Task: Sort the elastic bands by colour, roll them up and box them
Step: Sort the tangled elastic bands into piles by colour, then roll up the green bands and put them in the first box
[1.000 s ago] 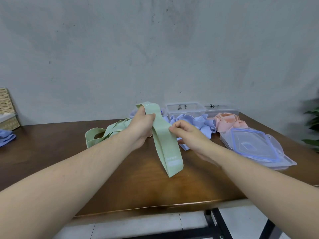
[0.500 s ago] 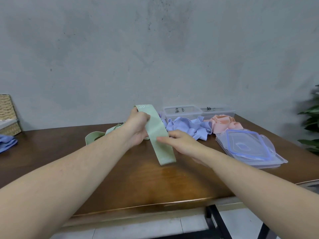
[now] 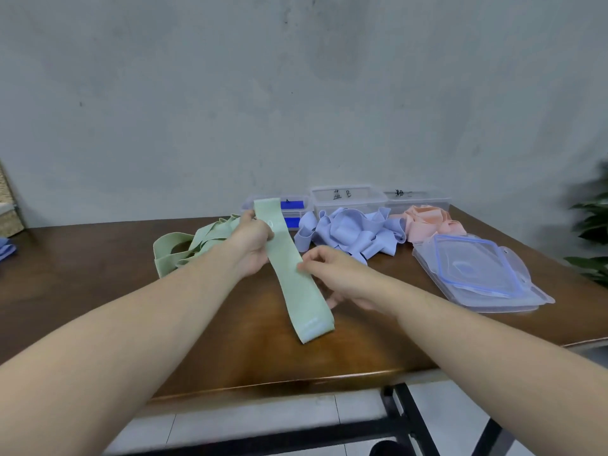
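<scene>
Green band [image 3: 292, 278] held flat above near-centre of table [image 3: 98, 291]: left hand [image 3: 255, 240] grips its far end, right hand [image 3: 332, 274] pinches its right edge mid-length. Green pile [image 3: 184, 246] left; blue pile [image 3: 348, 233], pink pile [image 3: 427, 222], boxes [image 3: 348, 199] far right.

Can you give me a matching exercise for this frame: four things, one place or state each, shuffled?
Things:
1. green band
2. blue bands
3. pink bands
4. clear lids

Places/states:
A. stacked at the table's right side
B. heaped in front of the middle box
C. stretched between both hands
D. heaped in front of the right-hand box

Pairs: 1-C, 2-B, 3-D, 4-A
</scene>
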### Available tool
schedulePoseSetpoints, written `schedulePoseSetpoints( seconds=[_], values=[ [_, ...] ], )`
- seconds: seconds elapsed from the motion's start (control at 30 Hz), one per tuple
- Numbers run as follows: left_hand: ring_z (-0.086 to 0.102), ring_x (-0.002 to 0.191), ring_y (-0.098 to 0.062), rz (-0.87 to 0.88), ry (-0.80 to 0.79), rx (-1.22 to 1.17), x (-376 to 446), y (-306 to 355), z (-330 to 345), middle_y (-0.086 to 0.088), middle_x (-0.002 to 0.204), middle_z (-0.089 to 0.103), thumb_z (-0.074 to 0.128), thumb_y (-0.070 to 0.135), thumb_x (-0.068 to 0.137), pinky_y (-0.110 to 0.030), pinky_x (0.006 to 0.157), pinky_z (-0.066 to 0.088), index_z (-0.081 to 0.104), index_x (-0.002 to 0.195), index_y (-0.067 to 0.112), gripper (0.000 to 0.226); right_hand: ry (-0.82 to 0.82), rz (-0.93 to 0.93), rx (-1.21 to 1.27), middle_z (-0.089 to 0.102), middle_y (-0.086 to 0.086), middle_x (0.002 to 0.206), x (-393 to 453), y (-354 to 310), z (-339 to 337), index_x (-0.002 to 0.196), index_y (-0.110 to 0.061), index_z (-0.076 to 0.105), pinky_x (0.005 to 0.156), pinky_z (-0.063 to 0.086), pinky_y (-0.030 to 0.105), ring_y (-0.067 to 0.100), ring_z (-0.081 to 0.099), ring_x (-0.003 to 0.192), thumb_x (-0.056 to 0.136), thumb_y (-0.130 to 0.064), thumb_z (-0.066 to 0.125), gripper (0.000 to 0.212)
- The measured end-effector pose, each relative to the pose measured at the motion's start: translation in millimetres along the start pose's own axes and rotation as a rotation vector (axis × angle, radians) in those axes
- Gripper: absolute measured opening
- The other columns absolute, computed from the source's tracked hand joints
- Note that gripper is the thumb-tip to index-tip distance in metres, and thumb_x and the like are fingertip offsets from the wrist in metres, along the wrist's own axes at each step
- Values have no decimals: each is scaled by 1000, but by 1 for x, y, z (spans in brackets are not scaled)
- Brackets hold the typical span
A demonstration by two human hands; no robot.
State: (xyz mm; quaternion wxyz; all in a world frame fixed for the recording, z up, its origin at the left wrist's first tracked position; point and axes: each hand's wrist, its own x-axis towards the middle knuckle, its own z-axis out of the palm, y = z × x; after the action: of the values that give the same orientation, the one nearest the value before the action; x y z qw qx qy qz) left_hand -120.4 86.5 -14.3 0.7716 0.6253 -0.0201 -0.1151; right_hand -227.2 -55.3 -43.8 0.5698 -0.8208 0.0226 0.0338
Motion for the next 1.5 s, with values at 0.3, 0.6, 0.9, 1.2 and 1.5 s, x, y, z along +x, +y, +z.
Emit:
schedulePoseSetpoints(
  seconds=[0.3,0.6,0.9,1.2,1.5],
  values=[
    [63,97,-27,-89,-82,191,38,-51,2,-13,111,64,34,-11,95,-44,86,54,50,124,15,43,53,-8,-672,66,-9,64,28,36,-7,89,-26,65,53,42,22,2,53,51,94,-38,57,16],
    [64,84,-19,119,21,487,61,-68,4,-9,101,67,62,14,94,-32,75,54,62,110,20,17,37,-129,-735,53,-36,57,28,46,-9,79,-32,64,56,33,18,-11,51,61,89,-39,63,12],
    [59,97,-15,231,66,706,65,-76,-6,0,110,61,49,12,101,-20,66,46,65,103,22,19,131,-175,-710,57,-16,63,26,58,-6,83,-32,62,68,46,26,1,52,64,91,-44,59,14],
    [57,89,-16,217,42,1058,66,-73,-26,-2,119,53,56,27,96,-24,64,43,56,107,30,12,93,-328,-674,57,-13,68,19,64,-3,100,-43,60,66,48,28,2,55,68,94,-46,58,7],
    [57,85,-11,476,-60,1034,16,-84,-52,4,106,54,60,17,96,-11,70,41,62,100,31,15,84,-365,-757,56,-13,70,14,65,-2,94,-39,65,65,49,27,7,56,72,95,-41,58,8]
  ],
)
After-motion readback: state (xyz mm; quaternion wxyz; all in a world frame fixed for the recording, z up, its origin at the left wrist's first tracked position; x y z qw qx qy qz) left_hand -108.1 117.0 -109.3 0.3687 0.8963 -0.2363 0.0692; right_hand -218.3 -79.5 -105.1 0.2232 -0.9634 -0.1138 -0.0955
